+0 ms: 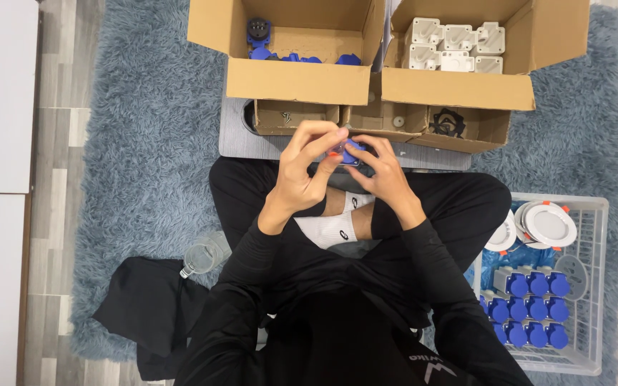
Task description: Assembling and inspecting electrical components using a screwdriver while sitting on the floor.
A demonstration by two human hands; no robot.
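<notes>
I sit cross-legged on a blue shaggy rug [144, 143], both hands raised over my lap. A small blue plastic part [352, 151] is held between them. My left hand [305, 171] pinches it from the left with fingertips curled over the top. My right hand [382, 171] grips it from the right and underneath. Most of the part is hidden by my fingers.
Ahead stand a cardboard box [295, 78] holding blue parts and a second cardboard box [459, 86] holding white parts, with three small open boxes [380, 121] in front. A white wire basket [581, 286] at right holds blue-capped pieces and round white lamps. A clear bottle [205, 256] and black cloth [148, 304] lie left.
</notes>
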